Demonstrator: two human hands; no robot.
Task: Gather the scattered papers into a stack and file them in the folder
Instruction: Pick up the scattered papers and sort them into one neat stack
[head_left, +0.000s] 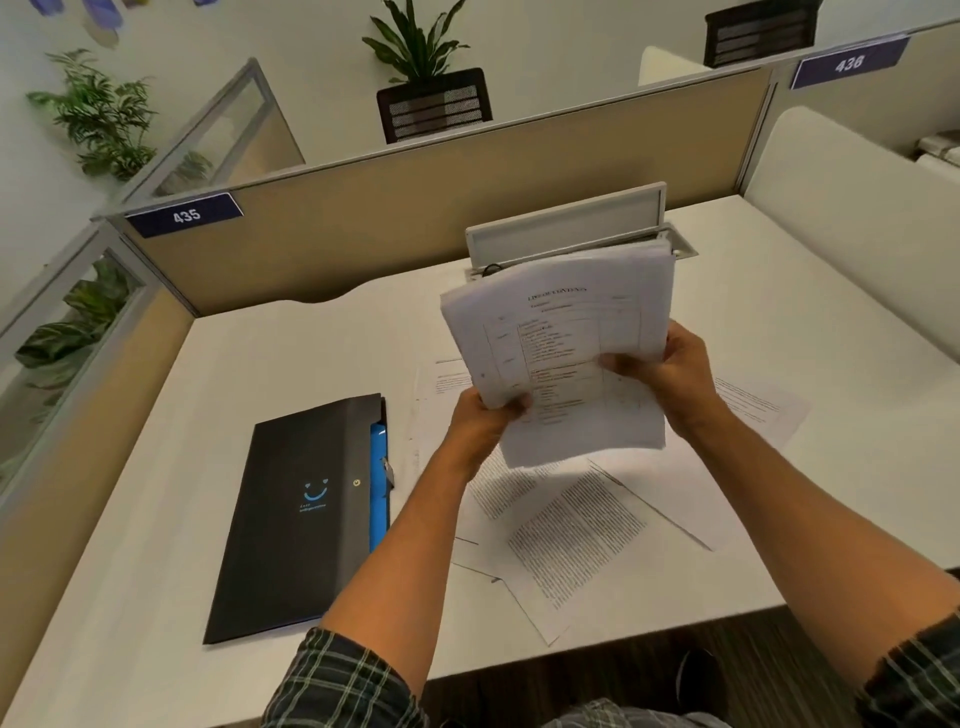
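Both my hands hold a thick stack of printed papers (561, 332) up above the white desk (291, 364), its top sheet showing a table of text. My left hand (480, 421) grips the stack's lower left corner. My right hand (662, 371) grips its right edge. Below the stack, several loose printed sheets (576, 540) lie fanned and overlapping on the desk. A closed black folder (296, 514) with a blue smiley logo and blue inner edge lies flat to the left of the sheets.
An open grey cable tray lid (566, 223) stands behind the stack at the desk's back. Beige partition walls (415, 208) close off the back and left. The desk's front edge runs near my forearms. Potted plants stand beyond the partition.
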